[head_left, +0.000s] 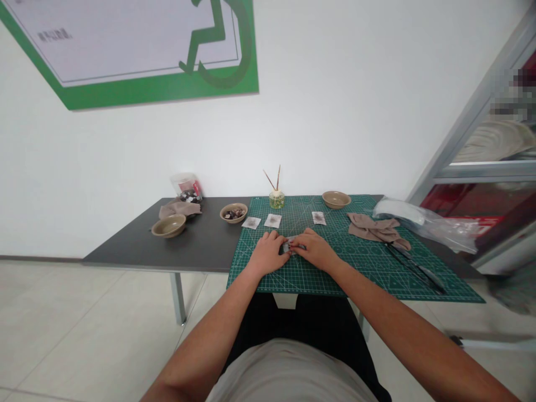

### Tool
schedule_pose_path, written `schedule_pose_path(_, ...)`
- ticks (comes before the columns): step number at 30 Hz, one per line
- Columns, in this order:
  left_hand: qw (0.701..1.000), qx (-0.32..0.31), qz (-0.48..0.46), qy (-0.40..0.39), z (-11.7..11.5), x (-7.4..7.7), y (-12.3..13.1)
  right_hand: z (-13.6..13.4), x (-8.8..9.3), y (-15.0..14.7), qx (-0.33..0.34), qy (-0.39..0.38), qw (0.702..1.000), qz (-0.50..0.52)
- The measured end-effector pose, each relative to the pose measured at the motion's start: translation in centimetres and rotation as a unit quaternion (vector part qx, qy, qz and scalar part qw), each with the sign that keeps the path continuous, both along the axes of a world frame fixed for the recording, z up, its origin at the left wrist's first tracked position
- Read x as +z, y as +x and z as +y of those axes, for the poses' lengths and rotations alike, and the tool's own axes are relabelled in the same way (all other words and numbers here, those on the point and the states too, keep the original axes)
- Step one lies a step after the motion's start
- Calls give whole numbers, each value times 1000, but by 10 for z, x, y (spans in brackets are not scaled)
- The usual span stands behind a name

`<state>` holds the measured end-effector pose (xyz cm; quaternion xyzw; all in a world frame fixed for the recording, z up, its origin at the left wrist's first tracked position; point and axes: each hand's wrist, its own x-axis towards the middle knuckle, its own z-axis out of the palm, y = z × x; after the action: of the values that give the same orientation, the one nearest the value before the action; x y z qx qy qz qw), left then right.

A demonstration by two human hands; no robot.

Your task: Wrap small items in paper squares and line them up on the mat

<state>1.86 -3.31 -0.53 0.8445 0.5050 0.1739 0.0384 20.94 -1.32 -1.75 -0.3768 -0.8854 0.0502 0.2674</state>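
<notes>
My left hand and my right hand meet over the green cutting mat. Between their closed fingertips is a small whitish packet, mostly covered by the fingers, so its contents cannot be made out. Just beyond the hands lie three flat white packets with dark marks or filling: a left packet, a middle packet and a right packet. To the left of them, a tan bowl holds small dark and pale pieces.
A reed diffuser and a tan bowl stand at the back. Brown cloth, a dark long-handled tool and a plastic bag lie right. Leftward are another bowl, a cloth and a clear container.
</notes>
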Motion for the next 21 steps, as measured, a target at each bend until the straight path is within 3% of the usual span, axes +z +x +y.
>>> schedule_pose_path(7, 1000, 6, -7, -17, -1, 3, 1, -1, 1, -2, -68, 32, 997, -10)
schedule_pose_path(13, 1000, 4, -14, -16, -2, 3, 1, -1, 2, -2, -10, 11, 1000, -5)
schedule_pose_path(18, 1000, 3, -10, -15, -2, 3, 1, 1, 1, -2, -42, 7, 999, 4)
schedule_pose_path(21, 1000, 4, -17, -9, -2, 2, 1, 1, 1, -2, 10, -9, 1000, 7)
